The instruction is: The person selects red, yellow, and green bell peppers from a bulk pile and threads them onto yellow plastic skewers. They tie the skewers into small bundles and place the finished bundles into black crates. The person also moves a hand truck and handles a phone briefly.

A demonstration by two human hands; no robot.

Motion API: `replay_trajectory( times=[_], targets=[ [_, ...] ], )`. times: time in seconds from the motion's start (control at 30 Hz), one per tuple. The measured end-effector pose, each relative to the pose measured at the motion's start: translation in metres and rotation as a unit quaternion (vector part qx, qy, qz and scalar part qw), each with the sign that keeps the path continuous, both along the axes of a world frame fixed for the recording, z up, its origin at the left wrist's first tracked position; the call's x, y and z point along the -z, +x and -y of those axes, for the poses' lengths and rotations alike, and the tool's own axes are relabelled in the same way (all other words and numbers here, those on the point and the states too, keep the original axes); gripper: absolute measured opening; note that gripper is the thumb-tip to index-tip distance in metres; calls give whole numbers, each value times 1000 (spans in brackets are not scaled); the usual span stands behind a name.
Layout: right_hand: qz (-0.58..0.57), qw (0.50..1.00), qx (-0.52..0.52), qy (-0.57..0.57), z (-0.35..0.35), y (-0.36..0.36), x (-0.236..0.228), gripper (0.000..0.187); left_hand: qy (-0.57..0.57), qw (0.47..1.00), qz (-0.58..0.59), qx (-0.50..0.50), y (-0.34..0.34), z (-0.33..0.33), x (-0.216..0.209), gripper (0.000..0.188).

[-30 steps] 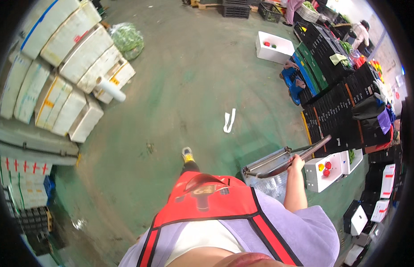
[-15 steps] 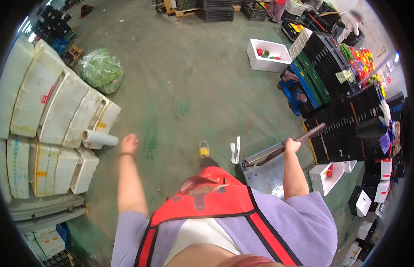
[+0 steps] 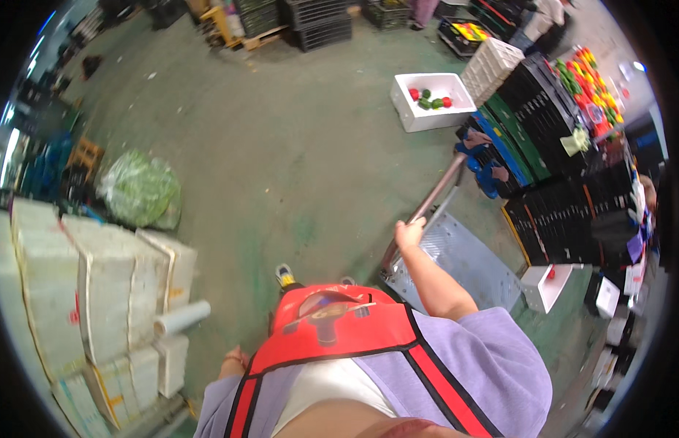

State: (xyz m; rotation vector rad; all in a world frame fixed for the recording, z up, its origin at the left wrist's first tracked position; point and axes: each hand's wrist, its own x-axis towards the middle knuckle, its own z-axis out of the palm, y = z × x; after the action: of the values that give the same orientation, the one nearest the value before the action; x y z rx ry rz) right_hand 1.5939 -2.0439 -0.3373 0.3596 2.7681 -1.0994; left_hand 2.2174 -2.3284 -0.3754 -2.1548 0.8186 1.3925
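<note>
My right hand (image 3: 410,233) is closed around the brown bar handle (image 3: 436,191) of a platform trolley. The trolley's grey metal deck (image 3: 467,255) lies to the right of my body, low over the green floor. My left hand (image 3: 235,359) hangs low beside my left hip, with no object visible in it. Its fingers are too small and blurred to read. A red apron (image 3: 339,321) with black edging covers my front, and one shoe (image 3: 284,275) with yellow on it shows ahead of it.
White foam boxes (image 3: 109,292) are stacked at left, with a pale roll (image 3: 182,318) against them. Behind lies a plastic-wrapped green bundle (image 3: 140,188). A white box of peppers (image 3: 434,102) stands ahead right, near black crates (image 3: 573,212). Another person (image 3: 542,22) is at far right.
My right hand and the trolley handle have swung leftward, and more of the deck shows. My left hand has dropped back toward my hip. The view has turned, and the foam boxes appear lower.
</note>
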Motion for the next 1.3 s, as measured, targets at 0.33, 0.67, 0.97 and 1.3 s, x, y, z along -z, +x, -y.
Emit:
replay_trajectory(
  times=[0.33, 0.67, 0.97, 1.3],
  targets=[
    [103, 987, -121, -3, 184, 33, -35, 74, -93, 956, -109, 255, -327, 373, 52, 47],
    [137, 971, -195, 30, 244, 103, -76, 61, -249, 740, -481, 398, -684, 432, -93, 34],
    [127, 965, -133, 186, 146, 79, -133, 50, -4, 692, -236, 682, -563, 375, -8, 40],
    [198, 926, -168, 276, 15, 54, -158, 39, -113, 893, -182, 395, -475, 517, -23, 24]
  ],
)
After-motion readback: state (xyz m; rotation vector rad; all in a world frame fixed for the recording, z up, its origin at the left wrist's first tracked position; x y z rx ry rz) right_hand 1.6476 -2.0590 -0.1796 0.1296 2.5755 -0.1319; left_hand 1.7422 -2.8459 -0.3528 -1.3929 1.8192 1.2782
